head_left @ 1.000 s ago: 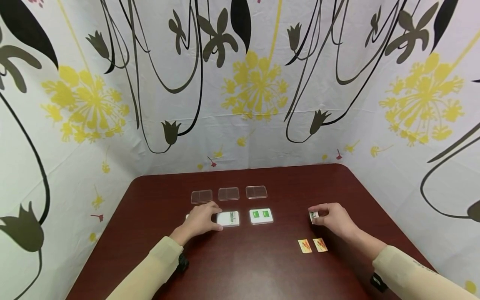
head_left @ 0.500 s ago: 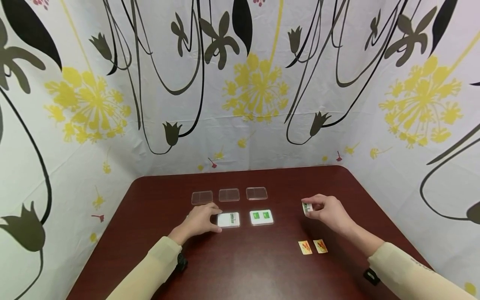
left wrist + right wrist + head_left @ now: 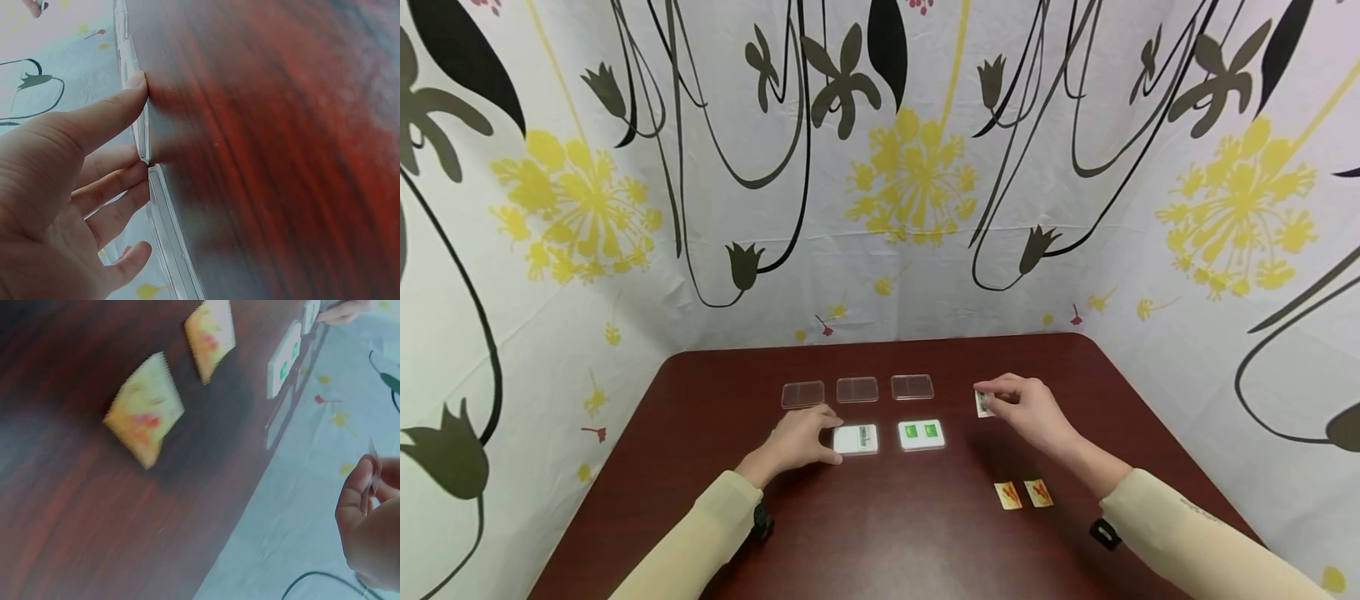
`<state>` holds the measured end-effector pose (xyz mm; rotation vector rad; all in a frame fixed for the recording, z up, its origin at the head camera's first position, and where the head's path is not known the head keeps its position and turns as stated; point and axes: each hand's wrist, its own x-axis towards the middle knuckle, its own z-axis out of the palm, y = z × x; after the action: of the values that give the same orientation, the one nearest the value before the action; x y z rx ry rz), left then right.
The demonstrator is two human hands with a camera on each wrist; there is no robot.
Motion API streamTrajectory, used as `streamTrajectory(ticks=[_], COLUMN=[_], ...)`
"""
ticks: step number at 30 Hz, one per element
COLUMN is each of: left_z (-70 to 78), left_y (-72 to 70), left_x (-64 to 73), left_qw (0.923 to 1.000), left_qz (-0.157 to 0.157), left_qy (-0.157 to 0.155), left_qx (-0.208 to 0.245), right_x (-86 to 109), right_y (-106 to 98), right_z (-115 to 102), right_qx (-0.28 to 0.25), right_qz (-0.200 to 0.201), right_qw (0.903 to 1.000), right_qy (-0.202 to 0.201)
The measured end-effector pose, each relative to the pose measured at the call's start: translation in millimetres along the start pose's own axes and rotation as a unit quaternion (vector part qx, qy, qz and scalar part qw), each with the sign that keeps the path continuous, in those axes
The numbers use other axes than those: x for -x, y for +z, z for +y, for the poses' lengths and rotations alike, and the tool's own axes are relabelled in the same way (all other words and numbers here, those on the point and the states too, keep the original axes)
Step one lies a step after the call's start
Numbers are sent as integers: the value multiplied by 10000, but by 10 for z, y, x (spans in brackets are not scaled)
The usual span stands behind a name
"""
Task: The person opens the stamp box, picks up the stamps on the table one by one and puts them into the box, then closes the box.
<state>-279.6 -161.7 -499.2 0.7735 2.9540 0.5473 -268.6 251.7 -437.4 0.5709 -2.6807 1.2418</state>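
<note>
My left hand (image 3: 793, 440) grips the middle white-backed clear case (image 3: 855, 439) by its edges, thumb in front and fingers behind. One green stamp shows at that case's right side. Another case (image 3: 178, 244) lies along the left fingers in the left wrist view, mostly hidden by the hand from above. To the right, a third case (image 3: 921, 434) bears two green stamps. My right hand (image 3: 1028, 410) pinches a small white-and-green stamp (image 3: 981, 405) between thumb and fingers, raised above the table at the back right. Two orange stamps with toothed edges, one nearer the left (image 3: 1007, 496), lie in front of it.
Three clear lids stand in a row behind the cases: left (image 3: 802, 394), middle (image 3: 857, 389) and right (image 3: 912, 387). The dark red table (image 3: 895, 533) has a rounded back edge, with a flower-printed curtain (image 3: 895, 292) hanging close behind and at the sides.
My right hand has carried the pinched stamp leftward and farther back, from beyond the orange stamps to nearer the right lid. The left hand has stayed at the middle case.
</note>
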Motion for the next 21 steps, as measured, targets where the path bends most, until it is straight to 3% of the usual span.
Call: streamTrajectory(ticks=[4, 12, 21], left_z=[-9, -17, -19], left_y=[5, 15, 16], left_x=[-8, -15, -32], left_qw=[10000, 10000, 9999], left_qz=[30, 27, 49], left_qy=[18, 31, 45], left_qx=[-20, -66, -151], right_x=[-105, -284, -453], right_y=[104, 351, 645], right_z=[-99, -275, -457], right_qx=[96, -46, -554], right_qz=[164, 208, 31], right_qw=[9996, 9998, 9984], right_qy=[-205, -34, 106])
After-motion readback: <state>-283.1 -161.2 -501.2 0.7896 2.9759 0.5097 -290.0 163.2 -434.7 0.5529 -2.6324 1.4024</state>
